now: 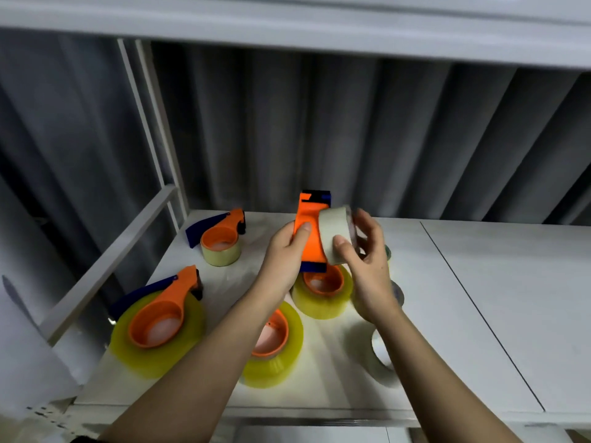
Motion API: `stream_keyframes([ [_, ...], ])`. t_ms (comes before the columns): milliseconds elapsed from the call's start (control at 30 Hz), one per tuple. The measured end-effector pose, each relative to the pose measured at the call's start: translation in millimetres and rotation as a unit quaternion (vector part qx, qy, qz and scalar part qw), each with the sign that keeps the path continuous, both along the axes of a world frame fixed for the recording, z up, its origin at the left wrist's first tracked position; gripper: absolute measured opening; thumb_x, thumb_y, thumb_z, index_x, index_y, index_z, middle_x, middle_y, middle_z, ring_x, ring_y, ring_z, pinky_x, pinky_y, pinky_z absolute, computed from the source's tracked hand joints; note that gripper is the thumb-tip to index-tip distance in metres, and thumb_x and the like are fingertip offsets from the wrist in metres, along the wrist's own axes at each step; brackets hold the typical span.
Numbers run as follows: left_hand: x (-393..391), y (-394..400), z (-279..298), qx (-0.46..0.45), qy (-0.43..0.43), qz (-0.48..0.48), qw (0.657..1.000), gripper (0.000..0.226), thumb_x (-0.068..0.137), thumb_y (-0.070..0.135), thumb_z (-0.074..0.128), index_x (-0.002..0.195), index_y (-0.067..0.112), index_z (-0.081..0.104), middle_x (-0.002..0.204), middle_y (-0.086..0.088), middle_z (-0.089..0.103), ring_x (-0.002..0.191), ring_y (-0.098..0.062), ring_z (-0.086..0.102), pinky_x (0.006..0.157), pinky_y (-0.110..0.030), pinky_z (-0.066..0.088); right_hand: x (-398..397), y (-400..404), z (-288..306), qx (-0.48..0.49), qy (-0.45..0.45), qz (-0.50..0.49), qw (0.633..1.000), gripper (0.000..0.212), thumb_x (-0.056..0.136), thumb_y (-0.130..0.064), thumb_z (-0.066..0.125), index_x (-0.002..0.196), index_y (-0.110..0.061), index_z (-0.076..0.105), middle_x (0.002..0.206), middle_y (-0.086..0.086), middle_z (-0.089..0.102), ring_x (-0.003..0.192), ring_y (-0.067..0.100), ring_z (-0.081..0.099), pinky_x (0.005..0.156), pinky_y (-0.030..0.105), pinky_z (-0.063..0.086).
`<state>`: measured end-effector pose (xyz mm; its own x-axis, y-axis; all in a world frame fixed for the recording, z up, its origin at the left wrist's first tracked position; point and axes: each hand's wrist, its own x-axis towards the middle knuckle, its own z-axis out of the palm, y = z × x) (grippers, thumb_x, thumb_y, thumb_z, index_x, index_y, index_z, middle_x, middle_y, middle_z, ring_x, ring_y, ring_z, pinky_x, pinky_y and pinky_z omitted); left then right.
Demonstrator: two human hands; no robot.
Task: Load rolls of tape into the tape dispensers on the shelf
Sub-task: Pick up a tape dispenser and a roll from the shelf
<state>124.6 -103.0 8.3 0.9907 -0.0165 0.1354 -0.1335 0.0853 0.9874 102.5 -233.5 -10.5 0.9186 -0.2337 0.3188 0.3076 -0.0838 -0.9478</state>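
My left hand (286,251) grips an orange and dark blue tape dispenser (310,231), held upright above the white shelf (479,298). My right hand (364,260) holds a pale roll of tape (335,233) pressed against the dispenser's right side. Several more orange dispensers lie on the shelf with yellowish rolls fitted: one at the back left (222,241), one at the front left (160,318), one under my left forearm (275,343), one below the held dispenser (323,290).
A loose pale roll (380,356) lies at the front right, partly behind my right forearm. Another roll (396,292) peeks out behind my right wrist. A white rail (105,266) borders the shelf's left side. A grey corrugated wall stands behind.
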Motion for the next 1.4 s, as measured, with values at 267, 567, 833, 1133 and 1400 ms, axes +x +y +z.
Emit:
stream_keyframes([
  [267, 6, -27, 8, -0.03, 0.019, -0.049, 0.998, 0.029, 0.103, 0.021, 0.036, 0.094, 0.018, 0.063, 0.072, 0.0, 0.074, 0.066, -0.013, 0.07, 0.07, -0.028, 0.058, 24, -79, 16, -0.061, 0.062, -0.07, 0.994, 0.061, 0.09, -0.022, 0.066, 0.142, -0.014, 0.035, 0.138, -0.002, 0.045, 0.126, 0.013, 0.045, 0.095, 0.019, 0.04],
  [567, 21, -56, 6, -0.009, 0.052, -0.034, 0.998, 0.027, 0.103, 0.026, 0.038, 0.106, 0.013, 0.061, 0.071, 0.0, 0.073, 0.065, -0.014, 0.07, 0.07, -0.031, 0.055, 66, -155, -23, -0.284, 0.285, -0.112, 0.909, 0.09, 0.074, -0.052, 0.074, 0.144, -0.016, 0.032, 0.144, 0.013, 0.04, 0.128, 0.04, 0.043, 0.104, 0.052, 0.042],
  [833, 43, -48, 11, -0.028, 0.062, 0.006, 0.998, 0.032, 0.102, 0.02, 0.037, 0.087, 0.019, 0.064, 0.062, 0.0, 0.071, 0.057, -0.013, 0.067, 0.057, -0.027, 0.056, 75, -171, -47, -0.234, 0.319, -0.165, 0.904, 0.086, 0.078, -0.053, 0.068, 0.146, -0.015, 0.032, 0.146, 0.015, 0.038, 0.133, 0.042, 0.036, 0.109, 0.047, 0.035],
  [1133, 77, -24, 19, 0.061, 0.073, 0.061, 0.994, 0.03, 0.1, 0.018, 0.033, 0.088, 0.023, 0.06, 0.078, -0.002, 0.068, 0.071, -0.017, 0.065, 0.08, -0.037, 0.053, 74, -163, -59, -0.356, 0.346, -0.166, 0.852, 0.085, 0.08, -0.039, 0.072, 0.147, -0.017, 0.025, 0.15, 0.011, 0.033, 0.136, 0.04, 0.03, 0.108, 0.047, 0.029],
  [1400, 95, 0, 8, 0.068, 0.132, 0.082, 0.985, 0.024, 0.101, 0.02, 0.035, 0.105, 0.012, 0.057, 0.083, -0.003, 0.066, 0.066, -0.015, 0.062, 0.059, -0.024, 0.05, 77, -153, -65, -0.393, 0.355, -0.161, 0.833, 0.081, 0.083, -0.045, 0.065, 0.147, -0.018, 0.024, 0.149, 0.009, 0.032, 0.136, 0.038, 0.03, 0.106, 0.047, 0.031],
])
